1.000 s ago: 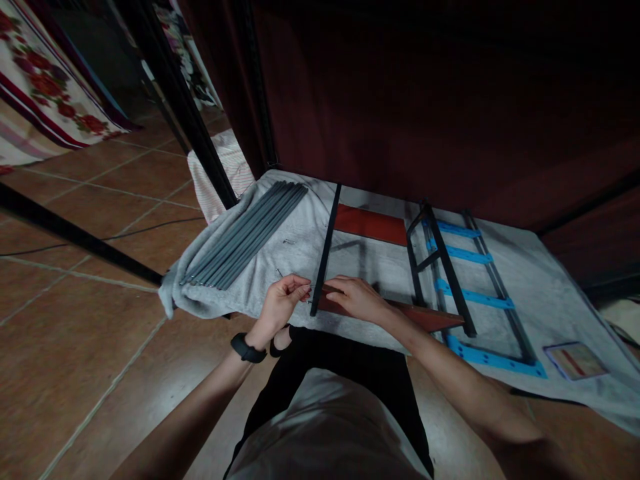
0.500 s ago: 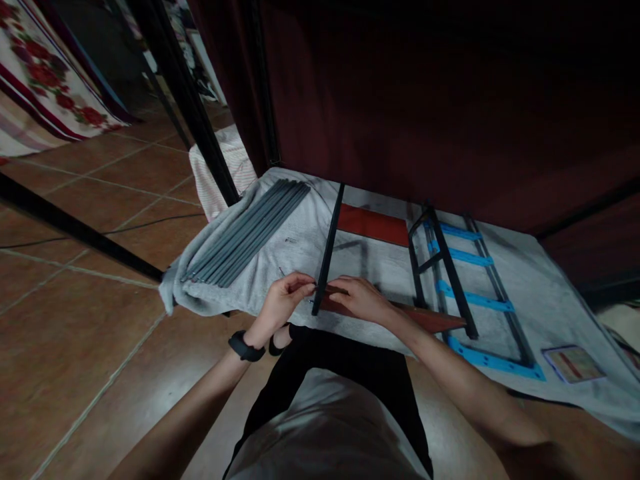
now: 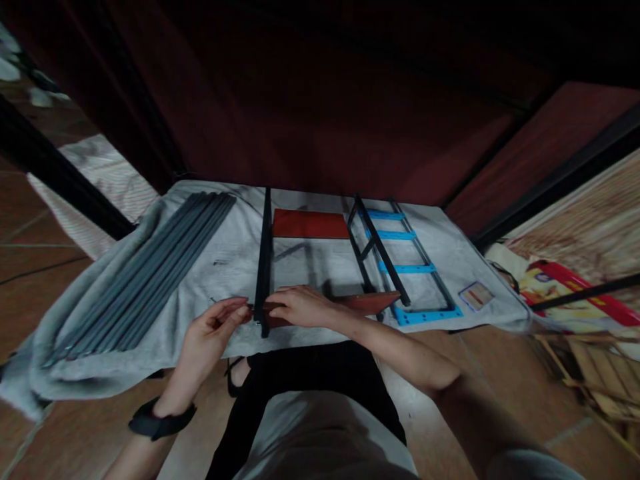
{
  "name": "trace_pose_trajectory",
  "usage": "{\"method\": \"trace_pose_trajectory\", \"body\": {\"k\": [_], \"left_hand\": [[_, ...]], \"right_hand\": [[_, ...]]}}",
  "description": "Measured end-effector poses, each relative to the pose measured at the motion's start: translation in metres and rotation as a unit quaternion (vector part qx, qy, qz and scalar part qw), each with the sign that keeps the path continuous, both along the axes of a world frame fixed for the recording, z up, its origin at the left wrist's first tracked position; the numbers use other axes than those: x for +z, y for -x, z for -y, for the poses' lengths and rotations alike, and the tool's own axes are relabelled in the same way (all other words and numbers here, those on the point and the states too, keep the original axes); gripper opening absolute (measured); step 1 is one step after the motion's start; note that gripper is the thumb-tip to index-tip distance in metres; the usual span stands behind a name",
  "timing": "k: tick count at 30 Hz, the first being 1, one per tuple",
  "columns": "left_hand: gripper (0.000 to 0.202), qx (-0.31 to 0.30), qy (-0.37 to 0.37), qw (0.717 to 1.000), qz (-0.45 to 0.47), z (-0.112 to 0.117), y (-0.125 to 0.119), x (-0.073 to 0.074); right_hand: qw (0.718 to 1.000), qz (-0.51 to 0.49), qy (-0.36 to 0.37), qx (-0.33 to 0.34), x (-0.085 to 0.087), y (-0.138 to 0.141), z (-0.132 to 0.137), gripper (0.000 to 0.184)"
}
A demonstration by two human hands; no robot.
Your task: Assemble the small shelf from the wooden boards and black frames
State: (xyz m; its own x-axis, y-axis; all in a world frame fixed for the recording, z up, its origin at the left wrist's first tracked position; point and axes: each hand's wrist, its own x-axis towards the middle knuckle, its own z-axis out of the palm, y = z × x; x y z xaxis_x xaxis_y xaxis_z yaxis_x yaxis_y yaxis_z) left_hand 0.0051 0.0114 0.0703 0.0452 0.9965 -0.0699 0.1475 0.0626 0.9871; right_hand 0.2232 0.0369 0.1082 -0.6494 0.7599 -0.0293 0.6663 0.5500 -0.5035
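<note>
My left hand (image 3: 210, 330) pinches a small thin tool or screw, too small to name, against the near end of a black metal bar (image 3: 263, 253). That bar runs away from me across a grey cloth (image 3: 225, 260). My right hand (image 3: 297, 305) lies closed over the near reddish-brown wooden board (image 3: 367, 303), pressing it against the bar's near end. A second red board (image 3: 310, 224) meets the bar at its far end. I wear a black band on my left wrist.
A bundle of grey rods (image 3: 145, 273) lies at the cloth's left. A black frame with blue rungs (image 3: 400, 257) lies to the right, a small card (image 3: 475, 295) beyond it. Dark red panels stand behind. Tiled floor lies around, with clutter at the far right.
The view has swung to the right, so the floor clutter at the right shows. My hands stay at the bar's near end; the left hand now sits a little lower.
</note>
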Motion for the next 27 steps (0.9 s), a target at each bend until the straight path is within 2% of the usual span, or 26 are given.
{"method": "trace_pose_trajectory", "body": {"k": [3,8,14,20,27], "left_hand": [[0.050,0.012,0.026,1.000,-0.001,-0.005,-0.001,-0.004],[0.041,-0.012,-0.050,0.998,-0.036,-0.004,0.001,-0.004],[0.040,-0.012,0.022,0.995,0.101,0.008,-0.004,0.010],[0.032,0.030,0.000,0.996,0.082,0.004,-0.016,0.002],[0.020,0.011,-0.027,0.992,0.119,0.012,-0.016,-0.001]], "right_hand": [[1.000,0.009,-0.015,-0.002,0.000,-0.001,0.000,0.018],[0.999,0.024,-0.029,0.000,0.002,0.000,0.001,0.016],[1.000,-0.010,0.003,-0.001,0.002,0.001,0.002,0.019],[0.999,-0.030,0.024,0.000,-0.001,0.001,0.003,0.023],[0.999,-0.042,0.034,0.008,0.003,-0.002,0.006,0.022]]}}
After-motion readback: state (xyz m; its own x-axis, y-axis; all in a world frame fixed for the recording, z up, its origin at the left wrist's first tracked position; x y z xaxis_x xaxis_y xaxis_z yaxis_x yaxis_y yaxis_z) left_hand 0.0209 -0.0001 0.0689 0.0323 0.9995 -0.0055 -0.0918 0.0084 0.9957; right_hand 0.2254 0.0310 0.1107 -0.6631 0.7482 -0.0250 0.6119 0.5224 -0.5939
